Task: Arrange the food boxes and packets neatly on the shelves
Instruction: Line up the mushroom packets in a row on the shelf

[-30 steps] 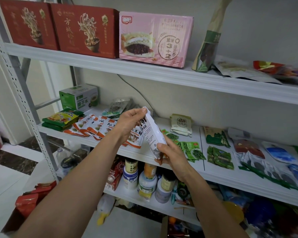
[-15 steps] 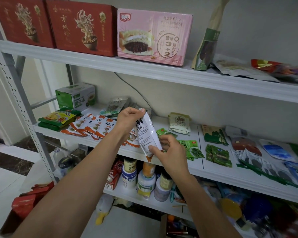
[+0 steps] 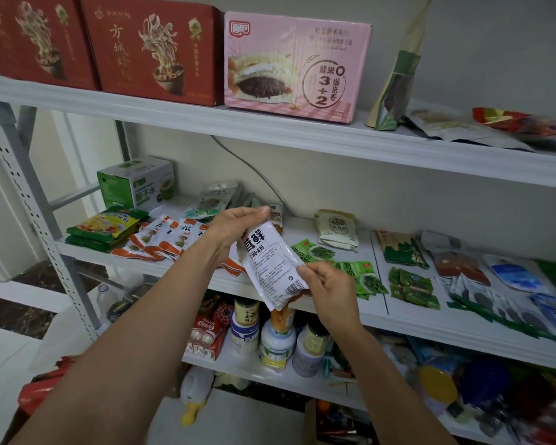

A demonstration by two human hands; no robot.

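I hold a white packet (image 3: 272, 268) with black print and a barcode in front of the middle shelf (image 3: 180, 268). My left hand (image 3: 235, 226) grips its top end. My right hand (image 3: 329, 284) pinches its lower right edge near the barcode. The packet hangs tilted, its printed back turned toward me. Behind it on the shelf a row of orange-and-white packets (image 3: 164, 239) lies overlapped. Green seaweed packets (image 3: 360, 274) lie just right of my right hand.
Two red boxes (image 3: 151, 53) and a pink box (image 3: 296, 62) stand on the top shelf (image 3: 270, 130). A green box (image 3: 138, 183) and yellow-green packets (image 3: 106, 226) sit at the middle shelf's left. Mixed packets (image 3: 495, 277) crowd its right. Jars (image 3: 276, 338) fill the lower shelf.
The packet has turned from edge-on to show its printed back and dropped slightly. My right hand has shifted to its lower right edge. The camera has moved closer.
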